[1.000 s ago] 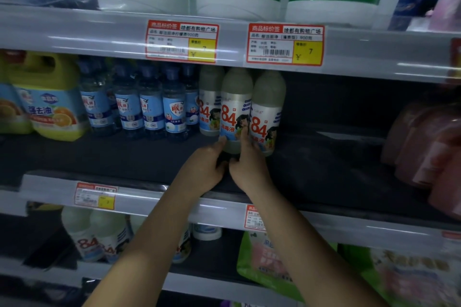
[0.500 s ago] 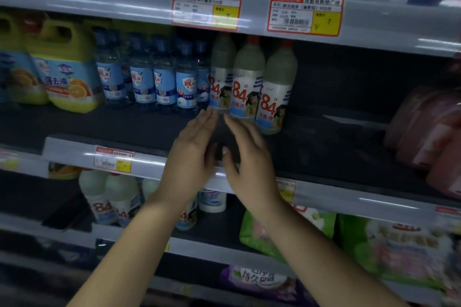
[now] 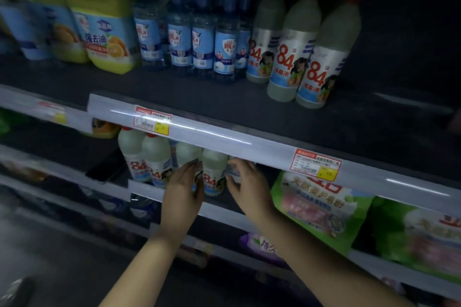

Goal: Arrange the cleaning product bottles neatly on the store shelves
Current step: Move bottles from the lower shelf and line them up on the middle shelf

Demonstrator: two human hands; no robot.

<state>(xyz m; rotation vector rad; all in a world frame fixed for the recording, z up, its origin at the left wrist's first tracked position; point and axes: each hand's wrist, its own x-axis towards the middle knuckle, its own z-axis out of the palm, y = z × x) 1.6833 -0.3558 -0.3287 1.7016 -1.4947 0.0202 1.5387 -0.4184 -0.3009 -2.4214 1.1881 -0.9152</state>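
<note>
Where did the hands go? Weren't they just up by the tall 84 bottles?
Both hands dropped from the upper shelf to the one below. The left hand and right hand now flank a small 84 bottle there; whether they grip it is unclear. The tall 84 bottles were let go and stand as left, beside the blue bottles and yellow jugs.

Three pale "84" bottles (image 3: 296,52) with red caps stand upright, touching, on the middle shelf (image 3: 224,112). Four shorter "84" bottles (image 3: 159,159) stand clustered on the lower shelf (image 3: 149,192).
</note>
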